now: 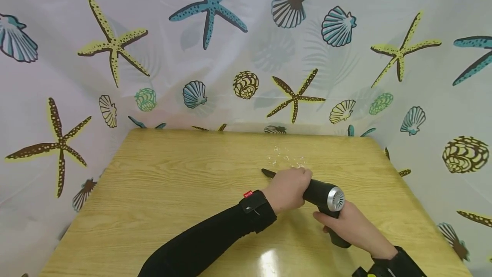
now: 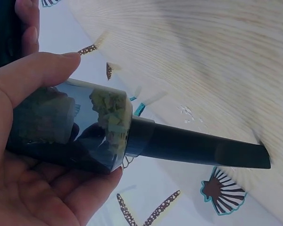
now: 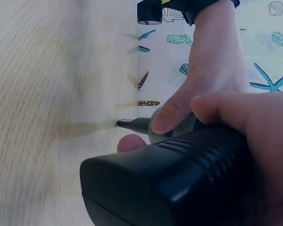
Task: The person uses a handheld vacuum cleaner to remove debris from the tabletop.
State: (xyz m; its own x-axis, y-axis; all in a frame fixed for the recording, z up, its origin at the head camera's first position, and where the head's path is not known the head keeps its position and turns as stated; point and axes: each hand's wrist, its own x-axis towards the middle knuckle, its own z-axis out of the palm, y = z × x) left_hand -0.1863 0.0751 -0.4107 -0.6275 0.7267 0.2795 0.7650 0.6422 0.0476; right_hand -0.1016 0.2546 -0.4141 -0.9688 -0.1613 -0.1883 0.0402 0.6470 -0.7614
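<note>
A black handheld vacuum cleaner point(image 1: 320, 192) is held in both hands over the wooden table point(image 1: 173, 170). My left hand point(image 1: 289, 188) grips its clear dust cup point(image 2: 114, 110), with the thumb on one side and fingers on the other; greenish scraps show inside. My right hand point(image 1: 357, 228) is wrapped around the ribbed handle point(image 3: 179, 174). The flat black nozzle point(image 2: 203, 147) points away to the left, its tip right at the tabletop. Small white bits point(image 1: 286, 157) lie scattered just beyond the nozzle.
A white curtain point(image 1: 230, 54) printed with starfish and shells hangs behind the table and along both sides. Light glares off the tabletop near the front. Dark bands point(image 1: 258, 210) circle the wrists.
</note>
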